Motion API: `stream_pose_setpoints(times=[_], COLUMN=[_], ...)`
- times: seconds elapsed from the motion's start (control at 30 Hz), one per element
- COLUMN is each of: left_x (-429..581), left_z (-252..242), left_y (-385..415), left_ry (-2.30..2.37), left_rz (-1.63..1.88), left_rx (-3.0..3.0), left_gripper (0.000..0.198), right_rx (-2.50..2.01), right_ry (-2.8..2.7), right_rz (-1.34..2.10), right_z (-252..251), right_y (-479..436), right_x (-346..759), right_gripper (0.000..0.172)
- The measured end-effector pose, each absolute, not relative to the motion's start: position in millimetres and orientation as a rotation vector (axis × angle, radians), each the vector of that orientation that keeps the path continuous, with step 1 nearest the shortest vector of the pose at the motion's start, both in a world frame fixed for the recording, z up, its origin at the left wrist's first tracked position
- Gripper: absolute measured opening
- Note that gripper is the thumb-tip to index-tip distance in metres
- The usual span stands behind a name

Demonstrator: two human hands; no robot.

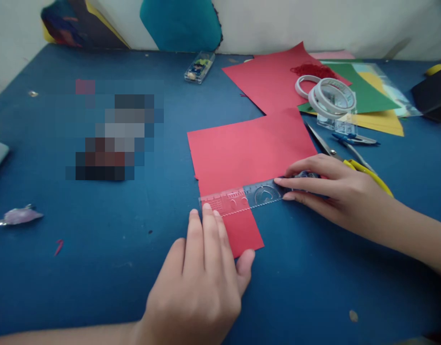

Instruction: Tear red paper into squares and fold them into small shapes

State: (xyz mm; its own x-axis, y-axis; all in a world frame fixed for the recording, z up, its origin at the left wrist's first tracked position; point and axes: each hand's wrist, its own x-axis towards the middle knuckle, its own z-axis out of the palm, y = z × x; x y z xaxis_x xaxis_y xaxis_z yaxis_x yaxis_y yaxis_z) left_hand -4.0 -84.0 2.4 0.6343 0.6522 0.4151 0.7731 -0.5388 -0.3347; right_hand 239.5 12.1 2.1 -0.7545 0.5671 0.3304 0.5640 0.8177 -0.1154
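Note:
A clear plastic stencil ruler [234, 202] lies slantwise across the narrow lower part of a piece of red paper [247, 229]. My left hand [202, 280] lies over the paper's lower left side, fingers stretched out, with the fingertips on the ruler's left end and the thumb apart. My right hand [335, 194] has its fingers closed on the ruler's right end, partly covering it. The wider part of red paper [249, 143] spreads just beyond the ruler. Yellow-handled scissors [366, 172] lie behind my right hand, partly hidden by it.
White tape rolls [337, 96] rest on red, green and yellow sheets [381, 124] at the back right. A blue pen-like tool [355, 139] is nearby. Toward the wall lies a small clear case [199, 68]. A blurred-out object [116, 139] and a lilac item [19, 215] are leftward.

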Motion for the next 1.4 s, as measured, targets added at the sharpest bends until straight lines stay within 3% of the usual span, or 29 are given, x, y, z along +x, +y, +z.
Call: stream_pose_setpoints(times=[0.27, 0.47, 0.67, 0.87, 1.1, 1.4], left_x=[-3.6, -3.5, -9.3, -10.2, -14.5, -10.7], left_z=[4.9, 4.9, 7.5, 12.3, 14.8, 29.9], left_y=[-87.3, -93.1, -84.5, -71.1, -58.1, -42.6], left_ry=[-1.098, -0.774, -0.625, -0.894, -0.862, -0.929], left_rz=[-0.313, -0.347, -0.255, -0.195, -0.199, -0.06], left_rx=[-2.355, -2.466, -2.637, -2.608, -2.642, -2.606], left_gripper=[0.066, 0.029, 0.029, 0.032, 0.029, 0.032], right_rx=[-0.547, -0.469, -0.555, -0.767, -0.226, -0.015], right_ry=[-2.823, -2.849, -2.809, -2.638, -2.322, -2.289], right_rz=[-0.443, -0.763, -0.93, -0.857, -0.493, -0.485], right_z=[7.2, 7.6, 9.8, 9.6, 5.0, 2.8], right_y=[10.2, -4.0, -9.1, -27.0, -37.5, -29.3], right_x=[244.0, 239.5, 227.0, 214.3, 206.6, 211.2], right_gripper=[0.024, 0.028, 0.027, 0.021, 0.023, 0.009])
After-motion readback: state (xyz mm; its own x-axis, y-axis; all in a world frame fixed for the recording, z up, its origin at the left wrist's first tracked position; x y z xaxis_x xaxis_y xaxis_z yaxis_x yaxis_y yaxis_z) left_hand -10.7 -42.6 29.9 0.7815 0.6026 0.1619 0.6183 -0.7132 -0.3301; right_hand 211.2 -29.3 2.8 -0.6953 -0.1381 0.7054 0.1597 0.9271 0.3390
